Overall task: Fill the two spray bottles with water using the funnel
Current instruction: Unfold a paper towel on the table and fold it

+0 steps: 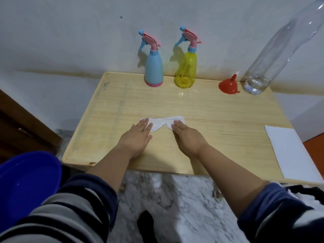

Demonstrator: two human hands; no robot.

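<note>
A blue spray bottle [154, 71] and a yellow spray bottle [186, 67] stand upright with their pink and blue spray heads on, at the back of the wooden table [219, 116]. A red funnel [228, 85] lies mouth down to their right. Beside it stands a tall clear plastic bottle [273, 55] with a little water at the bottom. My left hand [137, 137] and my right hand [186, 135] lie flat with straight fingers, each pressing one end of a crumpled white tissue [161, 122] in the middle of the table.
A folded white cloth or paper [289, 151] lies at the table's right edge. A blue plastic basin [26, 181] sits at the lower left, off the table. A wall runs right behind the bottles. Marble floor shows below the table's front edge.
</note>
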